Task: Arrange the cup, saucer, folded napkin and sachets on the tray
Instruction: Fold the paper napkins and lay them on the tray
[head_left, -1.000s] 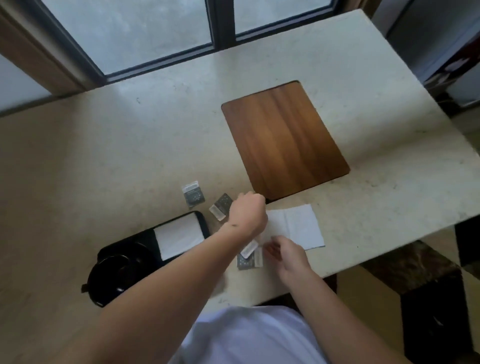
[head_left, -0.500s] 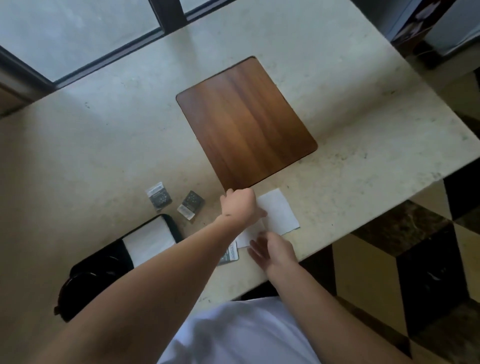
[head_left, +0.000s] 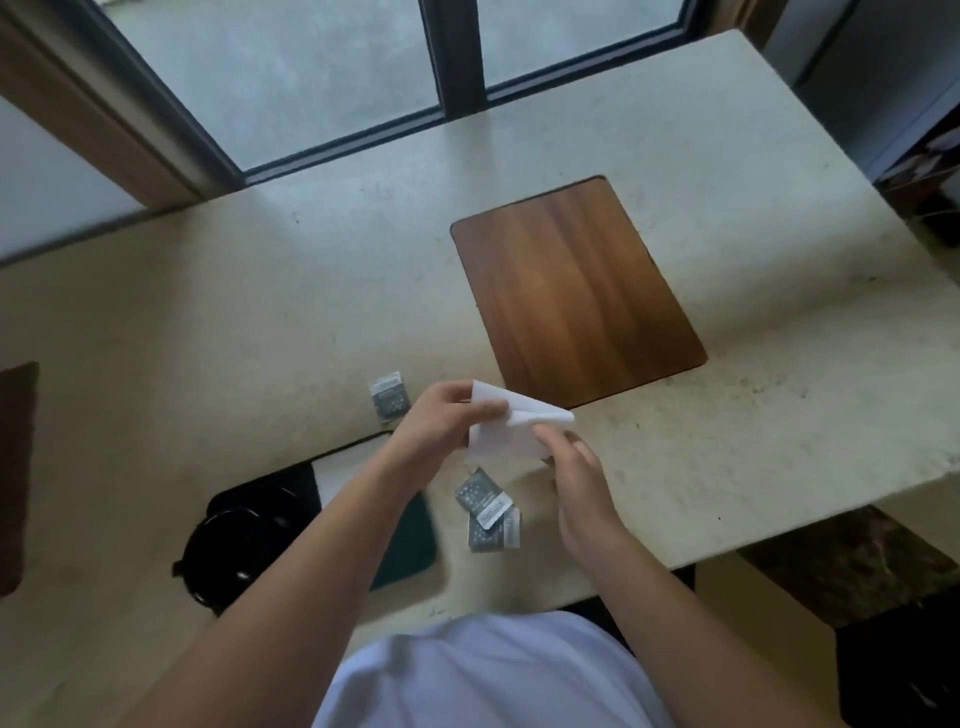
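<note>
While both forearms reach in over the counter (head_left: 208, 322), left hand (head_left: 441, 423) and right hand (head_left: 574, 467) each keep a pinch grip closed on the white napkin (head_left: 501, 434), lifted, half-folded, just near of the wooden board (head_left: 571, 291). 2 sachets (head_left: 488, 512) lie near of the napkin.

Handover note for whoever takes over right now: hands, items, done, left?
Left hand and right hand: both pinch the white napkin, lifted off the table and half folded.
Wooden tray: nothing on it.
Sachets: one left of the hands, two overlapping near the table's front edge.
Black cup and saucer: front left on a dark mat, beside another napkin.
Done: nothing on the tray.
Left: finish the fold, then move everything over.
</note>
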